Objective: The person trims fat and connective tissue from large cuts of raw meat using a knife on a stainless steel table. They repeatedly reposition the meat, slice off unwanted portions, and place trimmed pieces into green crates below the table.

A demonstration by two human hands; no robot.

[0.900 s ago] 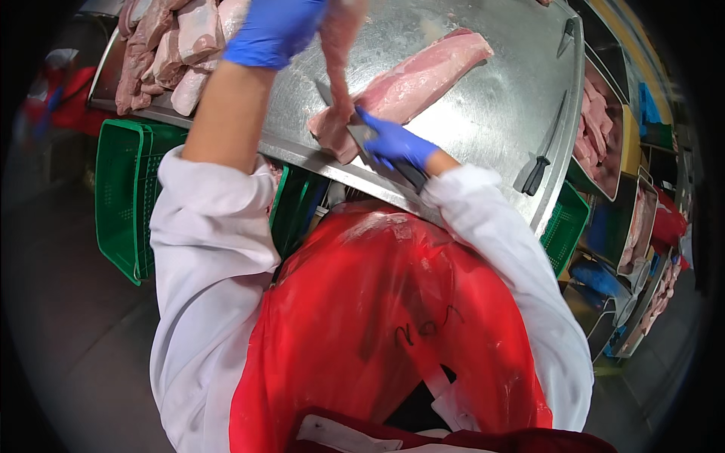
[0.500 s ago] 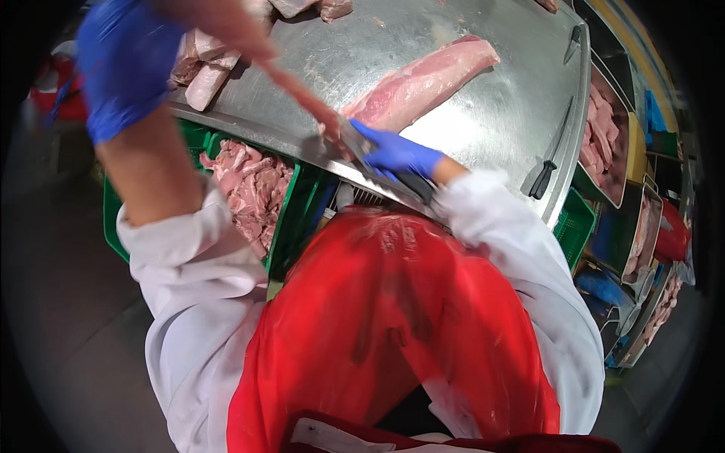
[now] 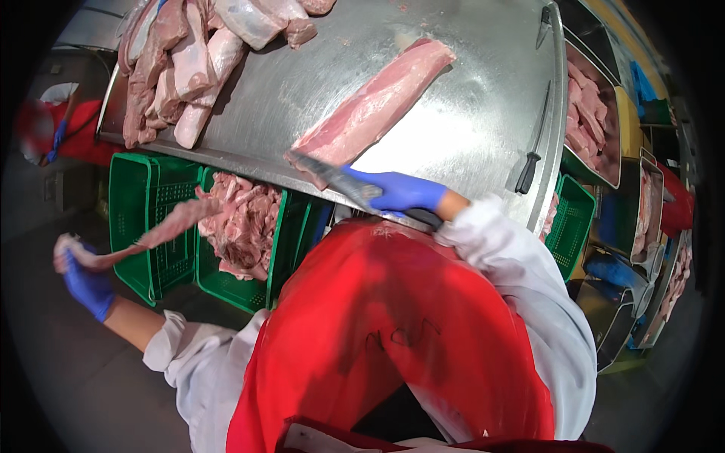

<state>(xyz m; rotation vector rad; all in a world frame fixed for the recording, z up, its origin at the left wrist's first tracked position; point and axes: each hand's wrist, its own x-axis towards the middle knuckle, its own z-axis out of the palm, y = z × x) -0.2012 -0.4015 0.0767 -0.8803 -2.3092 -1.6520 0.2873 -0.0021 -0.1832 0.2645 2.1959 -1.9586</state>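
Note:
Held out to the far left, my left hand (image 3: 89, 285) in a blue glove is closed on one end of a long strip of meat trimming (image 3: 175, 225). The strip stretches to the right over the green crates. My right hand (image 3: 408, 191), gloved in blue, grips a knife (image 3: 340, 180) at the near edge of the metal table (image 3: 483, 113). The blade points left and lies by the near end of a long pink pork loin (image 3: 377, 102), which rests slantwise on the table.
Several pieces of meat (image 3: 181, 72) are heaped at the table's far left. Below that edge stand a green crate (image 3: 132, 204) and another holding trimmings (image 3: 238, 219). A second knife (image 3: 529, 174) lies at right. Beyond is a tray of meat (image 3: 589, 113); another person's sleeve (image 3: 79, 136) shows left.
My left hand has swung from above the table down to the far left with the strip, now apart from the loin. My right hand with the knife has shifted slightly nearer.

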